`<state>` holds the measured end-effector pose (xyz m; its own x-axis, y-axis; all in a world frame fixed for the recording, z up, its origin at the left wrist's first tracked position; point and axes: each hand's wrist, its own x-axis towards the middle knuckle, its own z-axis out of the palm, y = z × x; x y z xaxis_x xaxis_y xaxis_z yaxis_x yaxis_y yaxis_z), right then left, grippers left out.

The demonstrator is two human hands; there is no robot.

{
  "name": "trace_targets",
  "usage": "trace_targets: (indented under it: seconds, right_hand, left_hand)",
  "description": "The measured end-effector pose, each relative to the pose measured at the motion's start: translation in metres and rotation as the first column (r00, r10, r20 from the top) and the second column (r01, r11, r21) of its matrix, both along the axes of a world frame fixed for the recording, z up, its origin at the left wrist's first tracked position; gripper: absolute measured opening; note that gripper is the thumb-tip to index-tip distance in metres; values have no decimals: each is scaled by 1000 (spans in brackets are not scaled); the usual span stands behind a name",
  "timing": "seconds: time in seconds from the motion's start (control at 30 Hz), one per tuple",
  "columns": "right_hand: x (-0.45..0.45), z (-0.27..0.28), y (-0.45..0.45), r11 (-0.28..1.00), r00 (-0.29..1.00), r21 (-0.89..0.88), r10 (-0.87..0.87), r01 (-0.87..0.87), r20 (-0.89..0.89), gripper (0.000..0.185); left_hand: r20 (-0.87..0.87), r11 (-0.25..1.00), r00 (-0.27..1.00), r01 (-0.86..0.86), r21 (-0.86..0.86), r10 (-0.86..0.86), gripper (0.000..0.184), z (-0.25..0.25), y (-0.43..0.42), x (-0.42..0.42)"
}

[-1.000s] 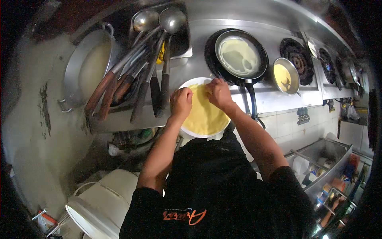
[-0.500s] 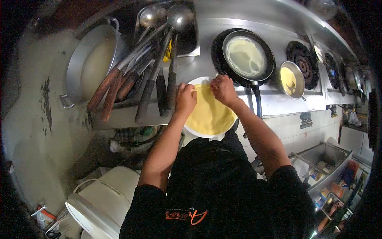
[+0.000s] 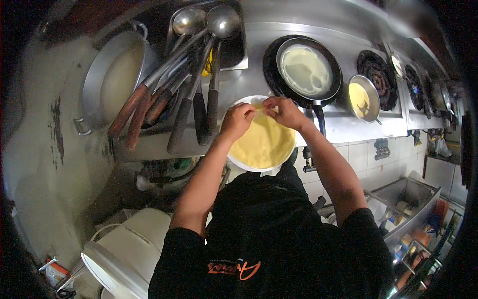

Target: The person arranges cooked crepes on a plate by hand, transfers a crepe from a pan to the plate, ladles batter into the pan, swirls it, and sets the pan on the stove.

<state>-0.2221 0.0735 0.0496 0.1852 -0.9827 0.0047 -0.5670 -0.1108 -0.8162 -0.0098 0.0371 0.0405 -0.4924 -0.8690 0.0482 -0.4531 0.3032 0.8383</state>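
Note:
A white plate (image 3: 253, 99) is at the counter's front edge, against my body. It is covered by thin yellow crepes (image 3: 262, 145). My left hand (image 3: 238, 120) and my right hand (image 3: 286, 112) are close together over the plate's far side, fingertips pinched on the crepe's far edge, which looks slightly raised between them. Just beyond, to the right, a black frying pan (image 3: 337, 74) rests on a burner with pale batter (image 3: 305, 71) spread thinly inside. Farther right, a metal bowl (image 3: 375, 111) contains yellow batter (image 3: 359, 96).
Several ladles (image 3: 222, 23) lie across a metal tray (image 3: 242, 64), handles jutting toward me. A large metal pot (image 3: 92, 82) stands at left. The pan's handle (image 3: 319, 119) points toward my right forearm. Another burner (image 3: 377, 79) is beyond the bowl. A white bucket (image 3: 130, 249) stands below left.
My hands have come closer together at the crepe's far edge, the left shifting right and up, and the edge now appears lifted. The pan and bowl stay in place.

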Motion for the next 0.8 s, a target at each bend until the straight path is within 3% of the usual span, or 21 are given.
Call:
trace_targets:
  seconds: [0.1, 0.2, 0.3, 0.4, 0.5, 0.6, 0.8]
  right_hand:
    - [9, 7, 2, 954, 967, -297, -34, -45, -254, 33]
    - [19, 1, -8, 897, 976, -433, -14, -84, -218, 29]
    - [21, -9, -11, 988, 992, -143, 42, -60, -122, 22]
    - [22, 10, -11, 998, 985, 22, 69, -66, -158, 14]
    - [20, 9, -11, 993, 990, 62, 108, -103, -93, 12]
    - [19, 18, -9, 986, 982, 16, 168, -167, -81, 13]
    - [15, 22, -9, 987, 987, 43, 154, -152, -41, 14]
  left_hand:
    - [9, 998, 999, 36, -61, -36, 15, 1, -1, 0]
    - [60, 996, 995, 83, -21, -82, 16, 2, -6, 1]
    - [60, 989, 997, 39, 145, -48, 19, 8, -7, 3]
    - [39, 977, 997, -70, 200, 64, 23, 5, -5, 13]
    - [-30, 990, 998, -44, 134, 48, 26, -14, -1, 37]
    - [189, 984, 982, 43, -171, -10, 27, 5, 14, 55]
    - [238, 978, 971, 19, -208, 32, 22, 3, 30, 54]
